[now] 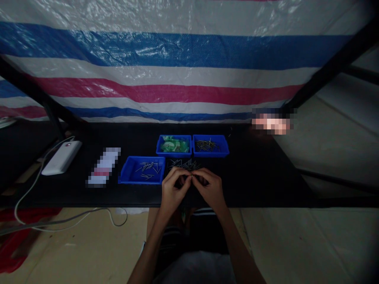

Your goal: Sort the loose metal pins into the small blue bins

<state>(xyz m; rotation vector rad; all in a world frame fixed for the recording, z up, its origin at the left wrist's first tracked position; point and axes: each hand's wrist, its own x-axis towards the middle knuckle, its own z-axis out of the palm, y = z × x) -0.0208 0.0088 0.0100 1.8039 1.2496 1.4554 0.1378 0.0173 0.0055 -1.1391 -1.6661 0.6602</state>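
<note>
Two hands, left hand [173,189] and right hand [209,188], pinch small pin [192,176]; no writing legible.

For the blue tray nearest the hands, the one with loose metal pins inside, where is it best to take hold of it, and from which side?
Probably the blue tray is best taken by its two short end walls, with fingers coming from above. It lies flat and open on the black table, so the thin pins could spill if it tilts. Its right end is close to the left hand, and the left end stands free.
</note>
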